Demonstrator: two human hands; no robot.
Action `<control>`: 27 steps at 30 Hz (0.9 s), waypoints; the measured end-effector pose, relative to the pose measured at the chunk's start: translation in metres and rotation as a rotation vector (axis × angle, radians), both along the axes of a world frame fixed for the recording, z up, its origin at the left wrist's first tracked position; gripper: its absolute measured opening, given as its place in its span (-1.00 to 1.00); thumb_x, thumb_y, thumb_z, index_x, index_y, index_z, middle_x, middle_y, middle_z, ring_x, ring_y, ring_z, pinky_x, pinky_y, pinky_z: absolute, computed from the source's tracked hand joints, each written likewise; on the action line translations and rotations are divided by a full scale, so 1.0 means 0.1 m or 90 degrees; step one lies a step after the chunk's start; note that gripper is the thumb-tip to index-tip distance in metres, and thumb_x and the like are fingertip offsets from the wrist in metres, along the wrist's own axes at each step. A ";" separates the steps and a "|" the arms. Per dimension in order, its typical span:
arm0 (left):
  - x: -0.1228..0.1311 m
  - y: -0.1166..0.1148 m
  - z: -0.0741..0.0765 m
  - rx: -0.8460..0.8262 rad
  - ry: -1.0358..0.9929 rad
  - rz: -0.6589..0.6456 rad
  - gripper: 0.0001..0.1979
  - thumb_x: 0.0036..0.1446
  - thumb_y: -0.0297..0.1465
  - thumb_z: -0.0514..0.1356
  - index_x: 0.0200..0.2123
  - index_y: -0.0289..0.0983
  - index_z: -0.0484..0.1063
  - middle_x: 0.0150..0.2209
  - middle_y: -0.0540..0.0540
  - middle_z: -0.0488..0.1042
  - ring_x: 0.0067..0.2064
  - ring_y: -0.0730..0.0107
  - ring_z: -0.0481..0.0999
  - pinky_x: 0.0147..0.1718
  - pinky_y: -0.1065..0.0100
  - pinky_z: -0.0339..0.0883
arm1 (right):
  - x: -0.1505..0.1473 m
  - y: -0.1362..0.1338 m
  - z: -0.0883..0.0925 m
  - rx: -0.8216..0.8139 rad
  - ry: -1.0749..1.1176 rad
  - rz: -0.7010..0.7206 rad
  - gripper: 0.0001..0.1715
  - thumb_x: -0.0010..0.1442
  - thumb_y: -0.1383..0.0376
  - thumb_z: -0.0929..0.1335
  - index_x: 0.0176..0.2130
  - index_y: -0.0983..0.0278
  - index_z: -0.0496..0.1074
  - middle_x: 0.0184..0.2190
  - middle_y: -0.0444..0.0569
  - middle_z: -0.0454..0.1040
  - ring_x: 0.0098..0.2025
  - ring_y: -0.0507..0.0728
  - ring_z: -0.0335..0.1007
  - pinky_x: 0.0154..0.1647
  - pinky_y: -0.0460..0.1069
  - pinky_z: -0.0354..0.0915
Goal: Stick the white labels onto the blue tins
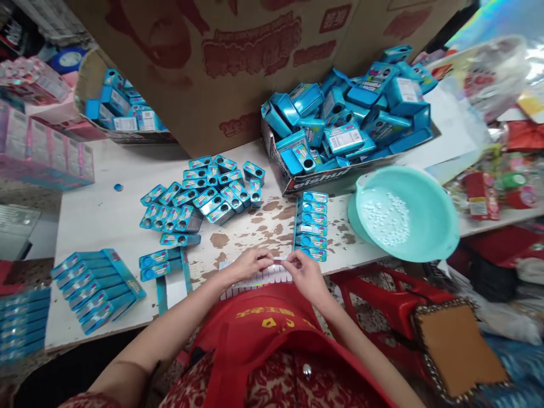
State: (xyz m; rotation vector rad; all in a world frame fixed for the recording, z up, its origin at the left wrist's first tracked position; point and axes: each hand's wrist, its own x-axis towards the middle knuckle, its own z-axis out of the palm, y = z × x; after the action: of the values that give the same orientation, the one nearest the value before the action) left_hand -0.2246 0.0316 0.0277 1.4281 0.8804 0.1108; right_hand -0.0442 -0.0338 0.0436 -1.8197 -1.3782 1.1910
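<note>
My left hand (250, 264) and my right hand (306, 275) meet at the table's front edge, fingertips pinched. Both grip the upper edge of a sheet of stickers (272, 275), white with rows of small pale labels. Whether a single sticker is lifted off between the fingers is too small to tell. Just beyond my right hand stands a row of blue candy tins (313, 224) in a display box. To the left, two blue tins (159, 264) sit in a partly filled display box (175, 288). Loose upright tins with dark round openings (206, 195) cluster farther back.
A carton of jumbled blue tins (344, 124) stands at the back right, before a tall cardboard box (238, 62). A turquoise basin (433, 226) of small white pieces sits right. A filled display box (100, 289) is at left. A red stool (382, 294) stands below right.
</note>
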 end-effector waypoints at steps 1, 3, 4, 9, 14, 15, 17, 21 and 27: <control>0.13 0.06 0.00 0.027 -0.011 -0.011 -0.77 0.12 -0.27 0.06 -0.44 -0.29 0.36 -0.55 0.06 0.33 -0.47 0.49 0.29 -0.42 0.45 0.16 | 0.09 -0.01 -0.01 0.009 -0.026 -0.044 -0.78 0.11 0.15 0.31 -0.47 0.23 0.32 -0.55 -0.15 0.34 -0.50 0.05 0.24 -0.43 -0.06 0.19; 0.39 0.19 -0.01 0.066 -0.033 -0.026 -0.82 0.12 -0.29 0.05 -0.37 -0.28 0.35 -0.56 0.08 0.32 -0.48 0.50 0.28 -0.44 0.46 0.14 | 0.26 0.01 -0.06 0.048 -0.097 -0.127 -0.73 0.09 0.10 0.31 -0.47 0.24 0.34 -0.47 -0.09 0.34 -0.43 0.08 0.25 -0.36 -0.02 0.23; 0.51 0.25 -0.03 0.070 -0.044 -0.026 -0.84 0.12 -0.31 0.04 -0.31 -0.27 0.33 -0.57 0.10 0.31 -0.50 0.50 0.28 -0.46 0.46 0.13 | 0.35 0.03 -0.10 0.068 -0.134 -0.164 -0.72 0.08 0.09 0.31 -0.47 0.24 0.36 -0.43 -0.06 0.34 -0.39 0.10 0.26 -0.31 0.00 0.24; 0.90 0.43 -0.21 0.075 -0.046 0.018 -0.84 0.04 -0.48 0.01 -0.25 -0.23 0.17 -0.57 0.13 0.29 -0.50 0.48 0.31 -0.47 0.46 0.15 | 0.58 0.19 -0.30 0.072 -0.264 -0.257 -0.81 0.04 0.17 0.30 -0.47 0.25 0.32 -0.39 0.00 0.29 -0.27 0.18 0.25 -0.15 0.10 0.23; 1.01 0.34 -0.48 -0.022 -0.015 0.082 -0.86 0.07 -0.46 0.02 -0.27 -0.21 0.09 -0.60 0.14 0.28 -0.57 0.49 0.31 -0.52 0.45 0.20 | 0.64 0.31 -0.49 0.020 -0.261 -0.377 -0.73 -0.11 0.22 0.37 -0.39 0.23 0.22 -0.33 -0.02 0.30 -0.27 0.18 0.26 -0.20 0.08 0.23; 1.02 0.30 -0.52 -0.021 0.016 0.071 -0.87 0.08 -0.46 0.02 -0.27 -0.22 0.11 -0.62 0.14 0.28 -0.60 0.48 0.30 -0.53 0.44 0.19 | 0.67 0.32 -0.52 0.013 -0.232 -0.390 -0.70 -0.13 0.21 0.38 -0.39 0.22 0.20 -0.35 -0.04 0.31 -0.29 0.17 0.26 -0.21 0.08 0.23; 1.03 0.25 -0.56 -0.019 0.083 0.050 -0.89 0.08 -0.44 0.03 -0.27 -0.23 0.15 -0.66 0.13 0.26 -0.63 0.46 0.28 -0.55 0.43 0.18 | 0.73 0.32 -0.57 0.007 -0.163 -0.389 -0.68 -0.15 0.21 0.38 -0.41 0.22 0.18 -0.40 -0.07 0.30 -0.33 0.15 0.26 -0.24 0.07 0.24; 0.71 0.34 -0.49 0.073 0.145 0.067 -0.74 0.07 -0.25 0.10 -0.20 -0.25 0.25 -0.56 0.07 0.35 -0.53 0.42 0.34 -0.49 0.41 0.18 | 0.76 0.22 -0.50 0.060 -0.117 -0.370 -0.75 0.01 0.17 0.30 -0.32 0.25 0.22 -0.36 -0.03 0.34 -0.34 0.14 0.27 -0.24 0.08 0.26; -0.73 0.35 -0.37 0.071 0.285 -0.078 -0.69 -0.13 -0.13 0.21 -0.47 -0.28 0.40 -0.50 0.00 0.38 -0.41 0.39 0.31 -0.45 0.44 0.09 | 0.22 -0.07 -0.21 0.317 -0.236 -0.189 -0.81 0.23 0.20 0.24 -0.19 0.23 0.30 -0.20 0.07 0.37 -0.09 0.20 0.25 -0.06 0.12 0.23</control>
State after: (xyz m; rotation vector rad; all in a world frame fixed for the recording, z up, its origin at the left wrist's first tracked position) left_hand -0.2972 0.0670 -0.0096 1.6389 1.1604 -0.2666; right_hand -0.0224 -0.0411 0.0223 -1.8362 -1.3770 0.3260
